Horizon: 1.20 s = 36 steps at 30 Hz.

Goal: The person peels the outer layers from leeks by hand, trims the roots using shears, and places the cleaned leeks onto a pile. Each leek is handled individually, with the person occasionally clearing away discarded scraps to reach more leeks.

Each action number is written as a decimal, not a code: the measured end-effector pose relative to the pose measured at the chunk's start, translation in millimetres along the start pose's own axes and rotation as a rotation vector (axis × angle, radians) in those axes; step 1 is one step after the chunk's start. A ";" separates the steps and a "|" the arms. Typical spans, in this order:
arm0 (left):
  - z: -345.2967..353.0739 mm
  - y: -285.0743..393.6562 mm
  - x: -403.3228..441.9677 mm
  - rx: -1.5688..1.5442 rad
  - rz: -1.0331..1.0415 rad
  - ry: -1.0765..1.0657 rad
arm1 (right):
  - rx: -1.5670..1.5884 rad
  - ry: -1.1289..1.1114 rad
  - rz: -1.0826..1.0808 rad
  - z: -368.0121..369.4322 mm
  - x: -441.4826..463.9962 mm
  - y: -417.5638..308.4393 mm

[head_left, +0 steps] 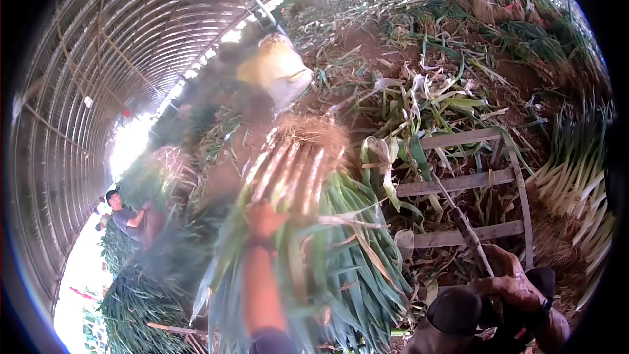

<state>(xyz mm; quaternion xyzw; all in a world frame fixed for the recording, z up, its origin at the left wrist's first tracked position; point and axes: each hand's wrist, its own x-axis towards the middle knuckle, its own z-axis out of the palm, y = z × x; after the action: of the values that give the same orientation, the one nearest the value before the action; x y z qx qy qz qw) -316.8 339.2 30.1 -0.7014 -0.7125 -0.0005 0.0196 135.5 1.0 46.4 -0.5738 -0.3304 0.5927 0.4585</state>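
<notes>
Left of centre, the blurred left hand [265, 219] is at a bunch [298, 167], rooted and seemingly uncleaned; I cannot tell if it grips. Near right, the right hand [514, 283] is closed around a rod [466, 228]. Rightmost, stalks [569, 198] look already stripped.

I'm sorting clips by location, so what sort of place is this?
Probably a farm greenhouse or tunnel shed: a ribbed, arched roof, leaf scraps on bare soil, and bunches of long green onions.

"What blocks your left fingers [263, 215]?"

"Rightward, the bundle's broad leaves [357, 249], then a slatted frame [458, 187]."

"Any way across?"

"Above the slats, except where the thin stick [462, 223] slants up from my right fingers [490, 284]."
</notes>
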 end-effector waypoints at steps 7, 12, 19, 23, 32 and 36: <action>25.7 0.4 14.5 0.022 0.006 0.074 | -0.021 -0.057 0.060 -17.6 3.6 0.8; -33.1 48.1 -20.6 -0.119 0.004 -0.153 | 0.032 -0.067 0.061 -21.5 -1.0 0.5; 5.3 29.1 -10.0 -0.072 0.062 -0.130 | 0.132 -0.061 0.012 -30.3 -8.0 12.8; 1.3 60.1 -23.8 -0.138 0.032 -0.104 | 0.193 -0.069 -0.014 -35.6 -13.5 12.7; 30.9 151.7 -96.1 -0.414 0.316 -0.193 | 0.153 -0.029 -0.059 -36.0 -12.2 18.0; 69.4 198.5 -118.0 -0.468 0.407 -0.254 | 0.152 -0.004 -0.027 -32.3 -14.9 12.5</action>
<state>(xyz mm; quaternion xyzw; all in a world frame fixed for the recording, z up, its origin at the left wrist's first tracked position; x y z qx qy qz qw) -118.4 226.4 -47.9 -0.8092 -0.5352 -0.0729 -0.2312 163.9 -21.5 36.6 -0.5319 -0.2932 0.6109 0.5079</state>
